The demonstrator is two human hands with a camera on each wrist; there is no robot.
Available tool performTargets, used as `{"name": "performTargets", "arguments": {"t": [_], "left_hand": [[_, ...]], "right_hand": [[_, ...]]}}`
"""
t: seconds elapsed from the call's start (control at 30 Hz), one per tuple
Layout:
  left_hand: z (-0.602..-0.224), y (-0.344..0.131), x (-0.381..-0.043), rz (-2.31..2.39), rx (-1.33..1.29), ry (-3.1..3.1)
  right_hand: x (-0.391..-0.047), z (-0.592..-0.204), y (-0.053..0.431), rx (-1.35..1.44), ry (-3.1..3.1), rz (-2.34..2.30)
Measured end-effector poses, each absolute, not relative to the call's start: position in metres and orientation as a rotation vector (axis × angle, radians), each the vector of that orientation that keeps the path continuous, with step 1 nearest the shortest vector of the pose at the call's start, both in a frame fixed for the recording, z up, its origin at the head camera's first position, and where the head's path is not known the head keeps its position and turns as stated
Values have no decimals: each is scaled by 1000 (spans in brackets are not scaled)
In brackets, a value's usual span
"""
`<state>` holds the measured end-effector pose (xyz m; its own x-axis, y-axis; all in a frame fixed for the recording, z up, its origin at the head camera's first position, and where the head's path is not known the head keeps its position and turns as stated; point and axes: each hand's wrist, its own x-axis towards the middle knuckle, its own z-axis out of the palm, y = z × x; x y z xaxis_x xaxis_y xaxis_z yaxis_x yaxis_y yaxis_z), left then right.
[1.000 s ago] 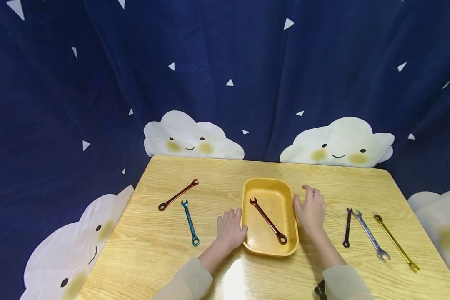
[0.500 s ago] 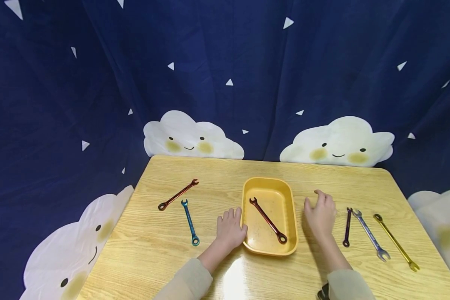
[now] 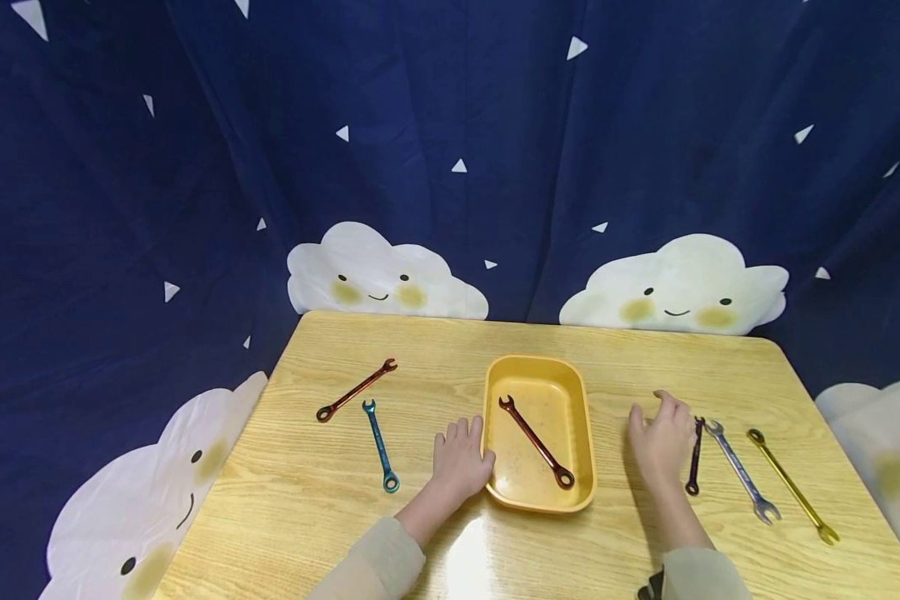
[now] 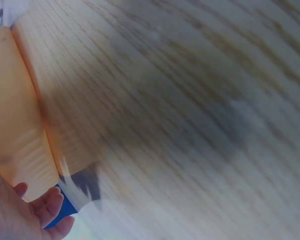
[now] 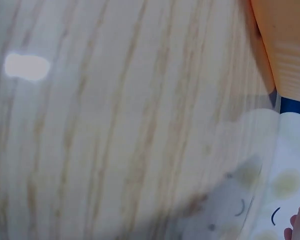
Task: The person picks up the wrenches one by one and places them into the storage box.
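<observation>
A yellow plastic tray (image 3: pixel 589 467) sits mid-table with one dark red combination wrench (image 3: pixel 531 435) lying diagonally inside. My left hand (image 3: pixel 461 458) rests against the tray's left side, thumb at the rim and fingers relaxed along the outside. To the right of the tray, my right hand (image 3: pixel 662 437) hovers over the table with loosely bent fingers and nothing in them. Its edge overlaps the upper end of a small dark purple wrench (image 3: pixel 694 467). The right wrist view catches only a sliver of fingertips (image 5: pixel 293 227) at its edge.
Beyond the purple wrench lie a silver wrench (image 3: pixel 742 471) and a gold wrench (image 3: pixel 791 485). On the left are a red wrench (image 3: pixel 356 390) and a blue wrench (image 3: pixel 380 446). A dark blue curtain (image 3: pixel 525 167) with clouds hangs behind the wooden table (image 3: pixel 270 508).
My right hand has moved away from the tray's right side, rightward and slightly nearer, toward the purple wrench. The left hand, tray and wrenches stay where they were.
</observation>
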<state>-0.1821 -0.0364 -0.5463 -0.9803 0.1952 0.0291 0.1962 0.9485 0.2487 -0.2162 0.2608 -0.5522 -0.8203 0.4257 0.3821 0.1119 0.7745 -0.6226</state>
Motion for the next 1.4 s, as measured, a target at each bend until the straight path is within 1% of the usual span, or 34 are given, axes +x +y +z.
{"name": "performTargets", "arguments": {"t": [0.27,0.73,1.1,1.4], "left_hand": [[-543,-37,-182,-388,-310,-3141],[-544,-36,-181,-377,-301,-3141],[-542,-36,-181,-393,-310,-3148],[-545,-37,-182,-389,-305,-3140]], "right_hand": [[-210,-553,272,-498,-2444,834],[-201,-570,296,-706,-2412,937],[-196,-576,303,-920,-2272,1063],[-197,-582,310,-1018,-2215,1087]]}}
